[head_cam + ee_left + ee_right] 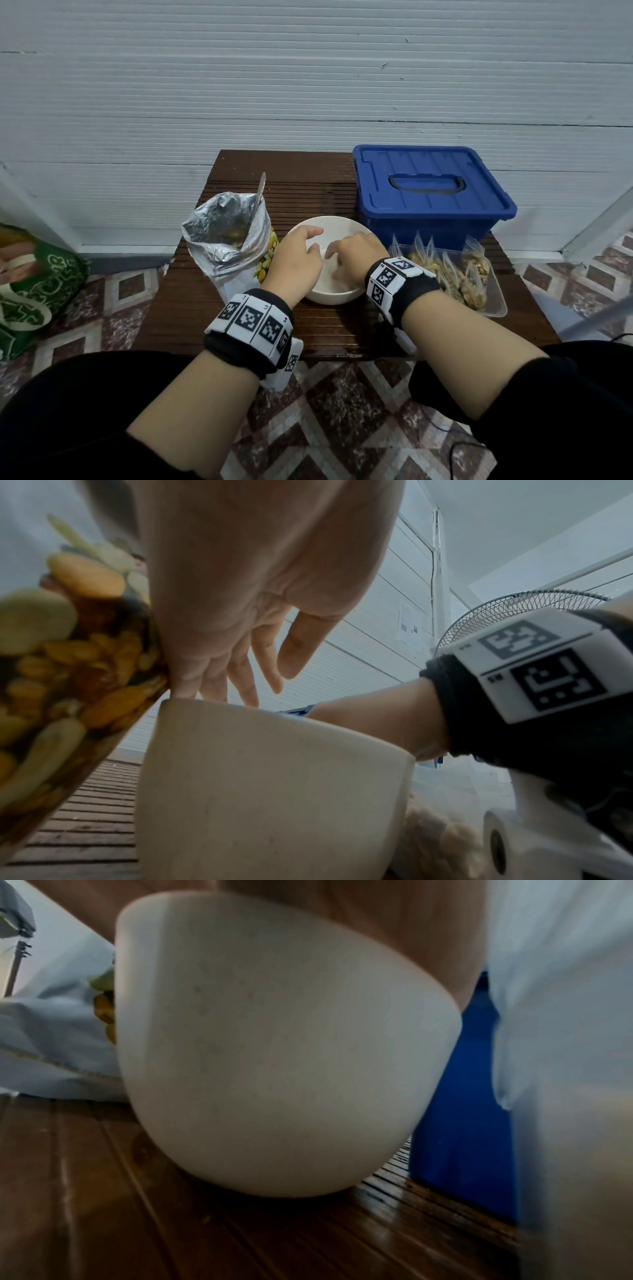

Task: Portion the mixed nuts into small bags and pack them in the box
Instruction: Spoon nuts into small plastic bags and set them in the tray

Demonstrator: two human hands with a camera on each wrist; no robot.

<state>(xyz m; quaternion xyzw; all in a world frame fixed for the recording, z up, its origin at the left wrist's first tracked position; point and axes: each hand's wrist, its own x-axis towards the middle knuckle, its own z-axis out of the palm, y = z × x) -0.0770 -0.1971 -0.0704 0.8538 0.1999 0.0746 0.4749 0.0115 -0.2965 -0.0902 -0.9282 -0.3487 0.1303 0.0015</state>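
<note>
Both hands over bowl (329, 294) rim — nut bag (227, 240) crowds left, box (428, 192) right.

Left wristband (251, 320): black-and-white square code markers in a row, right behind the left hand (294, 257); tiny characters at the tile corners, too small to read.
Right wristband (534, 669): two square code markers here, behind the right hand (356, 253); a small two-character tag sits beside each, possibly "R5" and "R4", not certain.
Green bag (30, 284): well out to the left of the left hand, white ornamental lettering, can't make it out.
Wall sheet (409, 624): far beyond the left hand's fingertips, small dark code squares and print, unreadable.
</note>
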